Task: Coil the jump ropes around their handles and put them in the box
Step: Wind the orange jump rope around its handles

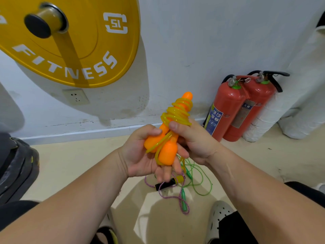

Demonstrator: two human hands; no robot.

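Observation:
I hold an orange-handled jump rope in front of me, its two handles side by side. Its yellow cord is wound in several loops around the upper part of the handles. My left hand cradles the lower ends of the handles with fingers curled under them. My right hand grips the handles from the right, thumb pressing on the coil. On the floor below lie a green jump rope and a purple speckled rope with a black and yellow handle, tangled together. No box is in view.
Two red fire extinguishers stand against the white wall at right, beside white rolls. A yellow weight plate hangs upper left. Dark plates sit at left. A white perforated shoe is at the bottom.

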